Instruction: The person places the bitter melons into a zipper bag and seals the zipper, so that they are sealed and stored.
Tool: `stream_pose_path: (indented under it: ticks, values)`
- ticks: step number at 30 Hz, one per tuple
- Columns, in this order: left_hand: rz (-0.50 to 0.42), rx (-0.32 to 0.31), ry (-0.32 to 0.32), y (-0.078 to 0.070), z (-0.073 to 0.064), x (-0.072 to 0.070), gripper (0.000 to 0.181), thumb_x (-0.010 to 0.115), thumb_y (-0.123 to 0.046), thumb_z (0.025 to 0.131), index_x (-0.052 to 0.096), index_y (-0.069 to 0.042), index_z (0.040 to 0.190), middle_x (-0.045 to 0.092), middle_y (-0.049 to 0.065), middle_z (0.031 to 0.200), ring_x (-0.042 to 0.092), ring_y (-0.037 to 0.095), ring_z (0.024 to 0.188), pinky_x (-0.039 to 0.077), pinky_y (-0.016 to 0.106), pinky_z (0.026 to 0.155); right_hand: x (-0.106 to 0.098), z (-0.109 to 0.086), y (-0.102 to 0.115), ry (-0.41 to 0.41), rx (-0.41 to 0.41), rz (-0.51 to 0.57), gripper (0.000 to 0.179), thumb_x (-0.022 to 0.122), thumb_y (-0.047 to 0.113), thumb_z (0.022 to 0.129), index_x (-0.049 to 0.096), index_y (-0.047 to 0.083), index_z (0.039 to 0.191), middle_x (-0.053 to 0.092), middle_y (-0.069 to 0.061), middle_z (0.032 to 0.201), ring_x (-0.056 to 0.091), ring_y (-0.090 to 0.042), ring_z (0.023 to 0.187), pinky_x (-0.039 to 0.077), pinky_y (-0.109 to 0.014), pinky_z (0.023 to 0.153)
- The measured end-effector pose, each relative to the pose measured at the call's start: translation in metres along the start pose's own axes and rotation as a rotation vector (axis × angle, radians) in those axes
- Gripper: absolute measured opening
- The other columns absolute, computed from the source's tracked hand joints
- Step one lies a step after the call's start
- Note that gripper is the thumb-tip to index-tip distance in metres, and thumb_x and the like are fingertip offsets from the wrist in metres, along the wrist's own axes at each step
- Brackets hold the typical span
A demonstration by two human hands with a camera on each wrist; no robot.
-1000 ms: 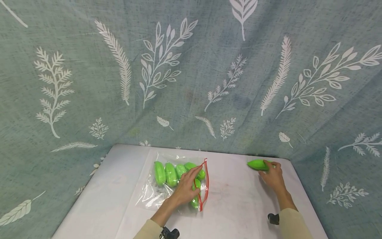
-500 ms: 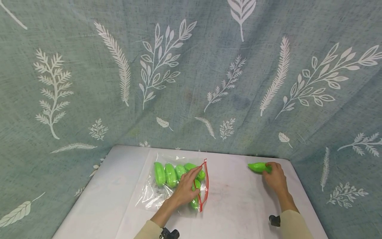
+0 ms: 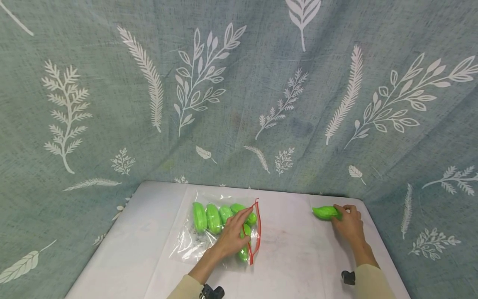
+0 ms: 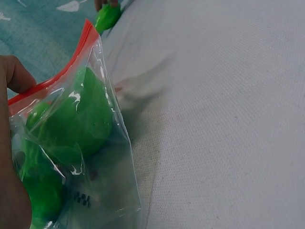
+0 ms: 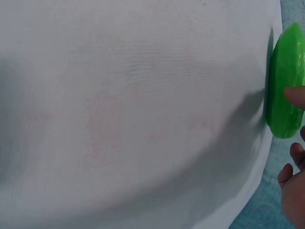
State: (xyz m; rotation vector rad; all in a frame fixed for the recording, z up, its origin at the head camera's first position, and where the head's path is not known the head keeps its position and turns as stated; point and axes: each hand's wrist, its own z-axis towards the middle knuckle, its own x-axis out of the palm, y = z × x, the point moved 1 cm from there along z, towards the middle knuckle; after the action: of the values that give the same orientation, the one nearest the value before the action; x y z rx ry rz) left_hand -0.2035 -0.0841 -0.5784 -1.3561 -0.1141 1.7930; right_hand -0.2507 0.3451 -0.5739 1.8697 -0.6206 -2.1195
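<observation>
My left hand point(image 3: 233, 236) holds the red-zipped lip of a clear zip bag point(image 3: 183, 249) lying on the table; its thumb point(image 4: 21, 76) is at the red strip. Inside the bag lie several bright green, ridged, tapered fruits point(image 3: 199, 217). On the right, near the far edge, my right hand point(image 3: 349, 224) grips one more green ridged fruit point(image 3: 324, 212) by its right end. In the right wrist view this fruit point(image 5: 286, 71) is glossy with a pointed end, and the thumb lies across its side. Its far side is hidden.
A white cloth covers the table point(image 3: 291, 257). Patterned green-grey fabric point(image 3: 239, 104) hangs directly behind and at both sides of the table. Small black cameras point(image 3: 213, 292) are worn at both wrists.
My right hand has shifted slightly right and toward me, with the green fruit moving and turning a little along with it. The left hand and the zip bag have stayed in place.
</observation>
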Motion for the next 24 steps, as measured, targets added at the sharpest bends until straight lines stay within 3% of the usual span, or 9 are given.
stream_pose_path:
  ticks: [8, 14, 24]
  values:
    - [-0.010, 0.004, -0.004, 0.0008, -0.0001, -0.0001, 0.092, 0.067, -0.017, 0.074, 0.031, -0.014, 0.159, 0.038, 0.002, 0.159, 0.041, 0.020, 0.143, 0.035, 0.046, 0.112, -0.0013, -0.0035, -0.0033, -0.004, -0.043, -0.024, 0.054, 0.069, 0.014, 0.090, 0.051, 0.004, 0.140, 0.035, -0.029, 0.146, 0.034, -0.053, 0.128, 0.032, -0.073, 0.096]
    - [-0.014, -0.004, 0.010, 0.0017, -0.0001, -0.0001, 0.092, 0.067, -0.017, 0.075, 0.030, -0.015, 0.159, 0.036, 0.000, 0.159, 0.039, 0.018, 0.144, 0.034, 0.045, 0.113, -0.0013, -0.0039, -0.0070, 0.013, -0.078, -0.072, 0.054, 0.070, 0.017, 0.091, 0.048, 0.004, 0.139, 0.042, -0.028, 0.142, 0.040, -0.051, 0.124, 0.036, -0.071, 0.093]
    - [-0.006, 0.005, -0.004, -0.0002, -0.0006, -0.0011, 0.091, 0.066, -0.017, 0.074, 0.031, -0.014, 0.158, 0.038, 0.003, 0.158, 0.041, 0.021, 0.142, 0.035, 0.048, 0.112, -0.0035, -0.0097, -0.0045, -0.038, -0.115, -0.097, 0.052, 0.069, 0.024, 0.093, 0.050, 0.003, 0.137, 0.045, -0.029, 0.136, 0.043, -0.049, 0.118, 0.039, -0.067, 0.087]
